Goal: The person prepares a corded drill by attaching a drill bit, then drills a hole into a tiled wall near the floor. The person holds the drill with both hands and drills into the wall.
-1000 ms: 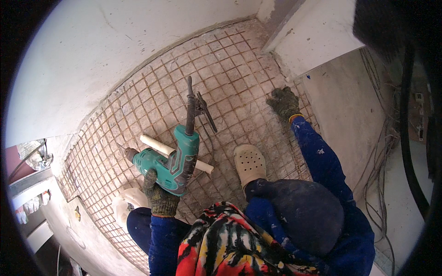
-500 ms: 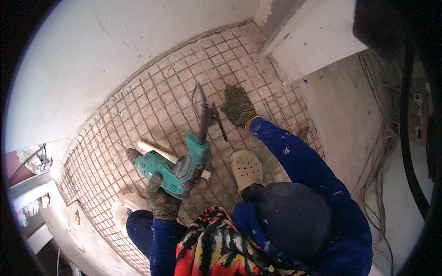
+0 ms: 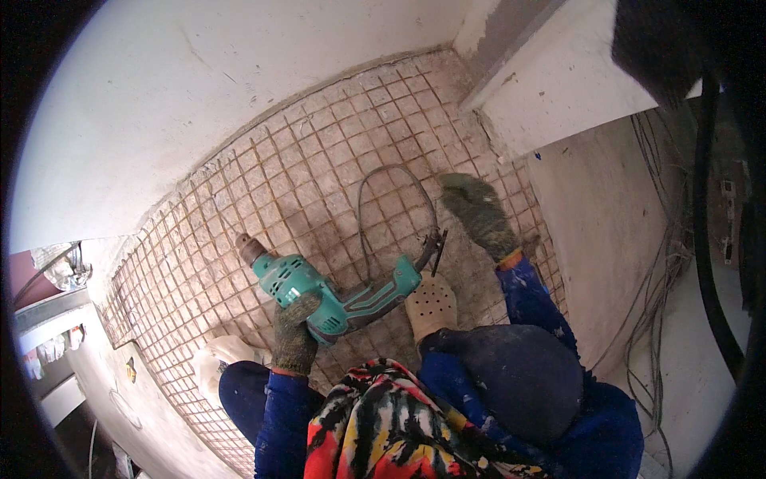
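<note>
A teal and black corded power drill [image 3: 295, 283] hangs over the mesh, its chuck [image 3: 251, 249] toward the upper left and its handle [image 3: 379, 297] toward the right. My gloved left hand [image 3: 295, 334] is wrapped round the drill body from below. A thin dark piece [image 3: 440, 254] sits by the cord at the handle's end. The grey cord [image 3: 399, 168] loops up over the mesh. To the right of this loop is my gloved right hand [image 3: 480, 214], stretched out and blurred by motion, apart from the drill; I see nothing in it.
Rusty steel mesh [image 3: 319, 164] covers the rough concrete floor under me. White walls [image 3: 183, 96] bound it above. My beige clog [image 3: 432, 307] stands on the mesh. Several cables [image 3: 656, 319] run along the right, and a thick black hose [image 3: 702, 239] hangs there.
The drill has swung so its handle points right. My right hand has moved right and down. The cord has opened into a wider loop, and the pale stick under the drill no longer shows.
</note>
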`<state>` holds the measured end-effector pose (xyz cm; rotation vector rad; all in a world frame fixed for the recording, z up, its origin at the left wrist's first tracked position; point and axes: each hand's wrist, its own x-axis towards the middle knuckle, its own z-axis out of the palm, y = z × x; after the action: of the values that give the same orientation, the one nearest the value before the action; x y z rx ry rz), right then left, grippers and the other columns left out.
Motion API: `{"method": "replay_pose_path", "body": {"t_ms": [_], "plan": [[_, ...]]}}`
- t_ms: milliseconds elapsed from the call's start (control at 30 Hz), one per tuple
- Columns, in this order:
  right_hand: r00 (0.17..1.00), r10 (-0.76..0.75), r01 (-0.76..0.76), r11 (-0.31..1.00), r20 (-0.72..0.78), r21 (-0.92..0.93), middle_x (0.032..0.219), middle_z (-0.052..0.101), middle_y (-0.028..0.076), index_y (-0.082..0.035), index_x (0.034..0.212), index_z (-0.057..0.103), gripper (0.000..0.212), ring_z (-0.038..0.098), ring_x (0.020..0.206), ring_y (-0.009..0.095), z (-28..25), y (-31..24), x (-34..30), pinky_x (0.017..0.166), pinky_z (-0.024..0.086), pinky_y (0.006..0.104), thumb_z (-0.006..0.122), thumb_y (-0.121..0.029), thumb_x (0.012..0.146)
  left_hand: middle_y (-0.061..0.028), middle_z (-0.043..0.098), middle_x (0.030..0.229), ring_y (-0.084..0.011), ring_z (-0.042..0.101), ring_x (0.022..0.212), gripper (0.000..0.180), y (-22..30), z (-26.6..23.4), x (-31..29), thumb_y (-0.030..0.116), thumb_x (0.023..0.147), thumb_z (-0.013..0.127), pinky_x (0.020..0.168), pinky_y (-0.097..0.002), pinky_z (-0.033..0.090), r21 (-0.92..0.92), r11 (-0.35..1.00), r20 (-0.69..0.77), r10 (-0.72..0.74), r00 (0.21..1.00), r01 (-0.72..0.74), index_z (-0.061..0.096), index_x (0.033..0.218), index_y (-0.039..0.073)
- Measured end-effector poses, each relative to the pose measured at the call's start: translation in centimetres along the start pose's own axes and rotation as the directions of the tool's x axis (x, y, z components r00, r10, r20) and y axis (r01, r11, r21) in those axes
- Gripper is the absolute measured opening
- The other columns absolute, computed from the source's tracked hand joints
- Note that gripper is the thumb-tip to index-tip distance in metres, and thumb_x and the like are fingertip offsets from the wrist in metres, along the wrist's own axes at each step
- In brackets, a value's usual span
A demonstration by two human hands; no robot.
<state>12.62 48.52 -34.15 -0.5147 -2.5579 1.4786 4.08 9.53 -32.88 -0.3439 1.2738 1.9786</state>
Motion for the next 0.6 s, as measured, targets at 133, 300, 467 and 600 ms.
{"method": "replay_pose_path", "body": {"t_ms": [133,300,467,600], "plan": [[0.988,-0.110,0.118,0.991,0.110,-0.066,0.139,0.061,0.018,-0.008,0.138,0.061,0.043,0.060,0.126,0.029,-4.5,-5.8,-3.5,0.107,0.048,0.0413,0.069,-0.018,0.097,-0.0095,0.072,0.110,-0.0242,0.072,0.095,0.040,-0.7,2.0,1.3,0.010,0.088,0.074,0.082,-0.0386,0.062,0.361,0.933,-0.079,0.023,0.997,0.007,0.062,0.125,0.000],[0.836,-0.225,0.218,0.973,0.501,0.075,0.147,0.055,0.020,-0.008,0.149,0.051,0.060,0.055,0.134,0.034,0.7,-7.2,-8.1,0.116,0.040,0.0456,0.066,-0.029,0.094,-0.0093,0.071,0.105,-0.0218,0.072,0.089,0.037,-1.8,6.9,2.8,0.013,0.090,0.077,0.077,-0.0351,0.062,0.497,0.866,-0.078,-0.025,0.997,0.061,0.062,0.121,-0.001],[0.926,-0.107,0.271,0.855,0.361,-0.442,0.147,0.054,0.022,-0.004,0.152,0.046,0.073,0.055,0.132,0.036,4.5,-3.8,-8.3,0.115,0.040,0.0489,0.067,-0.037,0.090,-0.0121,0.073,0.098,-0.0222,0.073,0.080,0.040,-2.2,13.6,4.7,0.020,0.090,0.081,0.067,-0.0348,0.062,0.419,0.907,-0.035,-0.027,0.999,0.039,0.061,0.116,-0.002],[0.987,-0.025,0.099,0.870,0.157,-0.483,0.139,0.059,0.019,-0.006,0.150,0.048,0.072,0.059,0.125,0.035,2.1,-2.9,-7.7,0.107,0.045,0.0507,0.069,-0.038,0.089,-0.0155,0.071,0.108,-0.0217,0.073,0.093,0.060,-1.7,18.1,6.3,0.031,0.085,0.086,0.076,-0.0361,0.063,0.644,0.765,0.049,-0.021,0.999,-0.016,0.055,0.122,-0.005]]}}
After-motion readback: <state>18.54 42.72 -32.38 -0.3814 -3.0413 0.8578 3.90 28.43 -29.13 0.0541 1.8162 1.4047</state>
